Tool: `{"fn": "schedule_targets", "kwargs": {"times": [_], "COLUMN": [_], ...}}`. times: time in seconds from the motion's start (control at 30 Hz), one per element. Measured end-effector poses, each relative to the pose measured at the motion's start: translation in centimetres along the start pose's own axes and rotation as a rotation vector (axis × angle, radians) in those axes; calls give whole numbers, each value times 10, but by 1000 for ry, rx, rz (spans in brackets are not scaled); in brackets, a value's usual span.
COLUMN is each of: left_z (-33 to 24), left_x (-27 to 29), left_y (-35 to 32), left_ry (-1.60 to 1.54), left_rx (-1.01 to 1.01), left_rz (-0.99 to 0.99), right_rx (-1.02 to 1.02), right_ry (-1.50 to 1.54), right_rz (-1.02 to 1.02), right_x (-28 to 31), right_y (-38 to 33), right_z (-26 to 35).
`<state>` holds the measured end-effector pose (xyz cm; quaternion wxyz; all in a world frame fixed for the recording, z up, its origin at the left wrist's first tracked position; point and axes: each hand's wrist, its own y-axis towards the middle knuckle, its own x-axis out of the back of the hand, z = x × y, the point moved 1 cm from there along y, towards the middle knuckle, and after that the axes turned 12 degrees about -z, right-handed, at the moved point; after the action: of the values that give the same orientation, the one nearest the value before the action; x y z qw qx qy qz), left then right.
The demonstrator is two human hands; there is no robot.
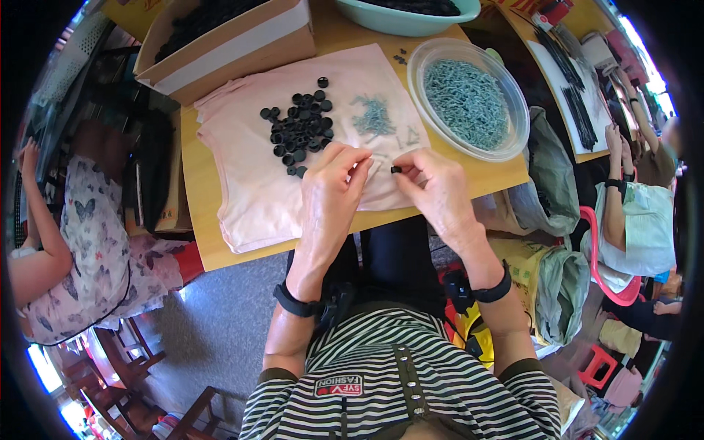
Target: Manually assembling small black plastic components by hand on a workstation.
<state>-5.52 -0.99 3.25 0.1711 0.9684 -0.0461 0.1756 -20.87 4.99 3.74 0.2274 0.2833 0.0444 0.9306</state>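
Note:
My right hand [440,189] pinches a small black cap [396,169] between thumb and fingertips, above the near part of a pale pink cloth [246,172]. Close beside it on the left, my left hand [330,187] is closed in a pinch; what its fingertips hold, if anything, is too small to make out. Just beyond my left hand lies a loose heap of round black caps [301,125]. A small pile of silvery screws [374,116] sits to the right of the caps, with a few strays near my fingers.
A clear round tub [523,125] full of screws [466,103] stands at the right. Behind are a cardboard box [242,62] and a mint-green basin [411,23], both holding black items. The wooden table's front edge [220,255] is near me. Other people sit on both sides.

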Motion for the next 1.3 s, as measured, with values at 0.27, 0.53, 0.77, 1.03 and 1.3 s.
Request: {"fn": "schedule_targets", "kwargs": {"times": [0.27, 0.53, 0.77, 1.03, 1.3], "left_z": [5, 1, -25, -32, -27], "left_x": [-26, -21, -1, 16, 21], "left_y": [8, 7, -8, -19, -31], "left_ry": [258, -21, -697, -897, -945], "left_rx": [-242, -77, 450, 469, 376], "left_rz": [48, 61, 85, 35, -46], "right_rx": [242, -397, -656, -695, -685], "right_ry": [-144, 701, 1138, 1241, 1149], "right_rz": [-63, 75, 238, 307, 332], "right_x": [0, 17, 31, 30, 18], "right_y": [-9, -8, -7, -12, -16], "right_z": [-9, -10, -3, 13, 22]}}
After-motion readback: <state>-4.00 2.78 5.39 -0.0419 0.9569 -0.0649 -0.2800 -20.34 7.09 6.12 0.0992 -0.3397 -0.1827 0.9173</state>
